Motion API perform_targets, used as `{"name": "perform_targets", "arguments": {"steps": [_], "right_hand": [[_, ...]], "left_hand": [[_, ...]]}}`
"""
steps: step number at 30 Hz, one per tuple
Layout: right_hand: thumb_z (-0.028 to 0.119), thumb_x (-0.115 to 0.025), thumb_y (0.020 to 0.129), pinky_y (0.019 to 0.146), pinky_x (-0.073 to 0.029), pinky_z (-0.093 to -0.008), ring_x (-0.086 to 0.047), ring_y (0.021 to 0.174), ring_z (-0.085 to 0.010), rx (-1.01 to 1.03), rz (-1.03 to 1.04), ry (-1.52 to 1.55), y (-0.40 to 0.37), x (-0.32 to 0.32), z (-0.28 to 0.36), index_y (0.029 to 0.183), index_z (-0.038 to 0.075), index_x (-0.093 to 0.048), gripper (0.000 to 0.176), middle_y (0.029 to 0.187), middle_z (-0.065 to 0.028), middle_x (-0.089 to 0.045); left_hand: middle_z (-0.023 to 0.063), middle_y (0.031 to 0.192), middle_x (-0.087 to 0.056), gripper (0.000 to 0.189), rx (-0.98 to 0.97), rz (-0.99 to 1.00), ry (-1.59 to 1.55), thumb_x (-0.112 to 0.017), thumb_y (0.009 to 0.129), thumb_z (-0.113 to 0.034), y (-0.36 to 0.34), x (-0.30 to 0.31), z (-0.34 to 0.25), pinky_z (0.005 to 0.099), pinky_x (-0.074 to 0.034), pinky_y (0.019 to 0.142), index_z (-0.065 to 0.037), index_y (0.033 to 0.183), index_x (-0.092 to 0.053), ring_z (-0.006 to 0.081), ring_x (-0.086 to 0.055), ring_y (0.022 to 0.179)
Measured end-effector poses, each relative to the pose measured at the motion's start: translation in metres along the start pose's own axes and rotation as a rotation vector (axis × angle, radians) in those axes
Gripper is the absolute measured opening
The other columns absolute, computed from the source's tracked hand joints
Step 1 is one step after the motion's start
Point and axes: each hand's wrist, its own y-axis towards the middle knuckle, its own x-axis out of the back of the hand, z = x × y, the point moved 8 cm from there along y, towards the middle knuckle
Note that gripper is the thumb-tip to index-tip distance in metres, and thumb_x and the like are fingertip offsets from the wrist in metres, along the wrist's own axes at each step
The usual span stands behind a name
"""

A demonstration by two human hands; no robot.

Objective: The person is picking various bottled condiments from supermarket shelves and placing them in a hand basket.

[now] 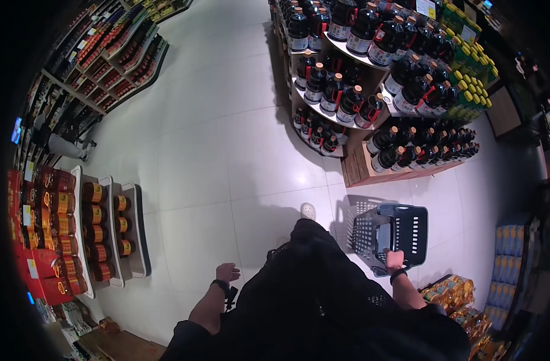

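Note:
My right hand [395, 260] is closed around the handle of a dark grey plastic shopping basket [414, 237] with slotted sides. The basket hangs at my right side, and a pale patch shows inside it. My left hand [228, 272] hangs free at my left side, its fingers loosely stretched with nothing in them. A dark band circles each wrist. Below, one light-coloured shoe [308, 211] pokes out from under my dark clothing.
Ahead to the right, a tiered display [359, 168] carries dark bottles with light caps. Shelves of orange-labelled jars [95, 213] stand left. Golden bottles [449, 292] sit close on my right. At far left a person's leg [64, 146] shows by the shelving. Pale tiled floor [197, 120] runs between.

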Motion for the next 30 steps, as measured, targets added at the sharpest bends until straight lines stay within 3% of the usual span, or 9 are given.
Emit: {"name": "perform_targets", "arguments": {"steps": [8,12,15,17,18,21,22,23,30], "right_hand": [[0.015,-0.073,0.080,0.037,-0.035,-0.0337,-0.047,0.039,-0.0165,-0.241,0.394,0.418,-0.105,-0.054,0.138,0.068,0.003,-0.056,0.024,0.056,-0.0048,-0.053],[0.014,-0.071,0.080,0.036,-0.031,-0.0320,-0.042,0.037,-0.0138,-0.378,0.366,0.529,-0.086,-0.084,0.135,0.073,0.005,-0.058,0.017,0.055,-0.0030,-0.051],[0.018,-0.075,0.074,0.038,-0.031,-0.0348,-0.044,0.041,-0.0158,-0.442,0.036,0.402,-0.080,-0.078,0.150,0.071,0.003,-0.056,0.024,0.055,-0.0025,-0.048],[0.019,-0.076,0.072,0.040,-0.033,-0.0363,-0.047,0.043,-0.0166,-0.514,0.113,0.431,-0.071,-0.086,0.134,0.070,0.002,-0.056,0.026,0.055,-0.0039,-0.049],[0.015,-0.072,0.079,0.036,-0.029,-0.0369,-0.040,0.036,-0.0177,-0.439,-0.066,0.409,-0.072,-0.085,0.138,0.062,0.007,-0.052,0.027,0.051,-0.0036,-0.046],[0.015,-0.072,0.077,0.036,-0.030,-0.0356,-0.042,0.035,-0.0181,-0.591,0.083,0.463,-0.108,-0.102,0.172,0.061,0.007,-0.051,0.027,0.050,-0.0046,-0.047],[0.015,-0.071,0.078,0.035,-0.031,-0.0347,-0.043,0.035,-0.0179,-0.531,0.102,0.474,-0.110,-0.120,0.162,0.062,0.008,-0.052,0.026,0.050,-0.0048,-0.048],[0.014,-0.070,0.078,0.035,-0.031,-0.0345,-0.043,0.034,-0.0176,-0.578,0.143,0.466,-0.127,-0.119,0.205,0.062,0.008,-0.052,0.025,0.051,-0.0044,-0.049],[0.011,-0.069,0.079,0.037,-0.035,-0.0326,-0.049,0.039,-0.0170,-0.494,0.083,0.608,-0.133,-0.188,0.282,0.072,0.002,-0.059,0.015,0.055,-0.0058,-0.054]], "left_hand": [[0.0203,0.096,-0.071,0.034,-0.071,0.089,0.041,-0.061,0.094,-0.021,0.032,-0.012,-0.114,0.0403,-0.061,0.070,0.001,0.119,-0.061,0.0307,-0.072,0.079],[0.0210,0.097,-0.071,0.033,-0.056,0.049,0.087,-0.061,0.094,-0.020,0.057,0.011,-0.175,0.0407,-0.061,0.069,0.002,0.119,-0.061,0.0312,-0.072,0.077],[0.0216,0.098,-0.071,0.034,-0.034,0.040,0.100,-0.061,0.094,-0.019,0.079,0.037,-0.217,0.0407,-0.061,0.069,0.002,0.120,-0.061,0.0315,-0.072,0.078],[0.0219,0.100,-0.071,0.033,-0.067,0.036,0.279,-0.059,0.094,-0.019,0.088,0.041,-0.260,0.0403,-0.061,0.069,0.001,0.119,-0.060,0.0319,-0.072,0.079],[0.0219,0.101,-0.071,0.032,-0.127,0.068,0.387,-0.059,0.094,-0.018,0.104,0.048,-0.273,0.0400,-0.061,0.069,0.001,0.119,-0.060,0.0318,-0.072,0.080],[0.0209,0.100,-0.071,0.032,-0.151,0.092,0.453,-0.058,0.094,-0.019,0.127,0.044,-0.335,0.0388,-0.061,0.068,0.001,0.118,-0.059,0.0308,-0.072,0.079],[0.0207,0.100,-0.071,0.032,-0.070,0.053,0.354,-0.058,0.094,-0.019,0.124,0.037,-0.361,0.0386,-0.061,0.068,0.002,0.119,-0.059,0.0305,-0.072,0.079],[0.0204,0.099,-0.071,0.033,0.010,0.012,0.257,-0.058,0.094,-0.019,0.121,0.029,-0.386,0.0385,-0.061,0.068,0.002,0.119,-0.059,0.0303,-0.072,0.079],[0.0186,0.097,-0.071,0.034,-0.110,0.131,0.396,-0.059,0.094,-0.019,0.163,-0.038,-0.524,0.0375,-0.060,0.066,0.003,0.121,-0.058,0.0288,-0.072,0.078]]}}
